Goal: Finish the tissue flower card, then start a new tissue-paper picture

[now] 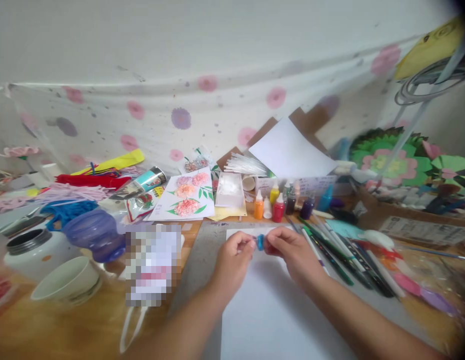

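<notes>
Over the upper part of a white sheet of paper [277,310], my two hands meet at a small, shiny blue thing [260,242]. Its kind is too small and blurred to make out. My left hand [236,255] pinches it from the left between thumb and forefinger. From the other side, the closed fingertips of my right hand [292,250] grip its right end. The paper lies on a grey cutting mat [202,265]. Just beyond my hands stand small paint bottles, among them an orange one [258,206] and a red one [278,209].
Several markers [341,250] lie right of the paper. A cardboard box [412,220] stands farther right. On the left are a white bowl [67,282], a purple translucent container [93,232], an open white jar [33,257] and blue pipe cleaners [69,212]. A flower picture [185,197] lies behind.
</notes>
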A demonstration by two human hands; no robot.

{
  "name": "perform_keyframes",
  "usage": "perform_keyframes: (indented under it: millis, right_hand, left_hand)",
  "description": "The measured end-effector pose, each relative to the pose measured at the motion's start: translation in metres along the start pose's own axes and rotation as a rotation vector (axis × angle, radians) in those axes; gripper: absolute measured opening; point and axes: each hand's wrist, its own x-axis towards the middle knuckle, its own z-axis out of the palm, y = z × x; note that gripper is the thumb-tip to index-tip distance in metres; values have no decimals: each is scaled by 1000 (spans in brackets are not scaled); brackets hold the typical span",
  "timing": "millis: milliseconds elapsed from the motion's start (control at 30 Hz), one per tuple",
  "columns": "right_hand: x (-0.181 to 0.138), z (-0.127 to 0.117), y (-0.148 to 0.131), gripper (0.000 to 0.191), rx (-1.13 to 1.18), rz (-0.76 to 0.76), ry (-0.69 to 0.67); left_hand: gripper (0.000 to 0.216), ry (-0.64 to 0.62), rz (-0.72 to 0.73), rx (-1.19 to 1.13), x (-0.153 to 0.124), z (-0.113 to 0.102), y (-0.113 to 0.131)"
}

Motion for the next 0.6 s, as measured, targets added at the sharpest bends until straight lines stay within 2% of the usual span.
perform_keyframes:
  millis: [167,367,500,600]
  right_hand:
    - [3,-2,0,37,-43,-24,41]
    - [8,-9,1,31,-198,-87,116]
    - [11,-11,4,24,-339,-128,123]
    - [7,-10,0,10,-447,-245,173]
  left_hand:
    - [23,63,-57,-177,5,-3,2]
    - [28,110,-76,-359,7,-4,6]
    - [28,122,-93,-374,7,-3,7]
    - [26,139,-85,-306,5,-2,6]
